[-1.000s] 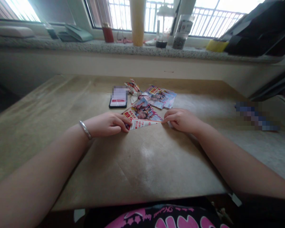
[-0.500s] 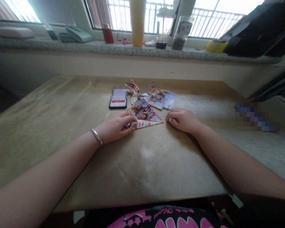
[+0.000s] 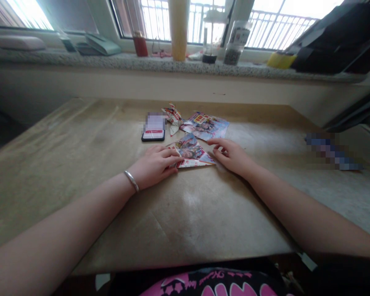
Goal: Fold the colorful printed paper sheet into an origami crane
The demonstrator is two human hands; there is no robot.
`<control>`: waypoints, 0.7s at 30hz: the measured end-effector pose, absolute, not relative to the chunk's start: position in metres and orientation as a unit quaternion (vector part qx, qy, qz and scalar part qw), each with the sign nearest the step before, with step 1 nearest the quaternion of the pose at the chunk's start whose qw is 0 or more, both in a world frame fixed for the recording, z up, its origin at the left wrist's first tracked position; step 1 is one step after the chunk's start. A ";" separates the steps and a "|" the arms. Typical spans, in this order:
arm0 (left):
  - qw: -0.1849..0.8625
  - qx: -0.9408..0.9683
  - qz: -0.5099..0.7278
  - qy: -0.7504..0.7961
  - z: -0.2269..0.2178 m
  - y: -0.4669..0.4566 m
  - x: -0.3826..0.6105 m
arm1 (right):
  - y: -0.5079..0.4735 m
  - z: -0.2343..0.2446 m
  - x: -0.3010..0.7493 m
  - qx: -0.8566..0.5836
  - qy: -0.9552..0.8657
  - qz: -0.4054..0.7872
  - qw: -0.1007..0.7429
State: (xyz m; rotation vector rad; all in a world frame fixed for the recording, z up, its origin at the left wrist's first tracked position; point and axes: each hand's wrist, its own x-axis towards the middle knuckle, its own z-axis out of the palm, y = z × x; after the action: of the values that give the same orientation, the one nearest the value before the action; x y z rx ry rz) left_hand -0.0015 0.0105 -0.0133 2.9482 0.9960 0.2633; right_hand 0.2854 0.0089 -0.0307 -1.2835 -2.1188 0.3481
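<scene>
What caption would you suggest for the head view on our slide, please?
Left hand resting on a folded printed flyer, right hand just beside it, on a brown table.

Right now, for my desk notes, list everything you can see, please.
folded glossy flyer: 1, multicoloured with red print, triangular, under the left hand
flat glossy flyer: 1, multicoloured, just beyond it
folded paper scrap: 1, red and white, left of the flat flyer
smartphone: 1, black edge, screen blurred, left of the scrap
blurred object: 1, bluish, far right, unidentifiable
tan board: 1, tan, under these
granite sill: 1, grey, beyond the board
tall cylinder: 1, yellow-orange, on the sill
canister: 1, red, on the sill
left hand: 1, on the folded flyer
silver bangle: 1, silver, on the left wrist
right hand: 1, beside the folded flyer
</scene>
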 end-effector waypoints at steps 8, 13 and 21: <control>0.007 0.961 0.144 0.237 -0.020 0.018 -0.003 | 0.007 -0.032 0.282 -0.482 -0.789 0.181 0.334; -0.025 0.957 0.179 0.228 -0.026 0.022 -0.006 | 0.007 -0.033 0.281 -0.453 -0.817 0.146 0.324; -0.058 0.946 0.152 0.279 -0.020 0.018 -0.006 | 0.014 -0.034 0.290 -0.388 -0.884 -0.020 0.259</control>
State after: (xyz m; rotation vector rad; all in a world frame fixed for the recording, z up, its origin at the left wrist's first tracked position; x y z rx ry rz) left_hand -0.0063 0.0178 -0.0204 3.0889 0.9118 0.4946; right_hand 0.2904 0.0139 -0.0338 -1.0502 -2.3963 -0.0553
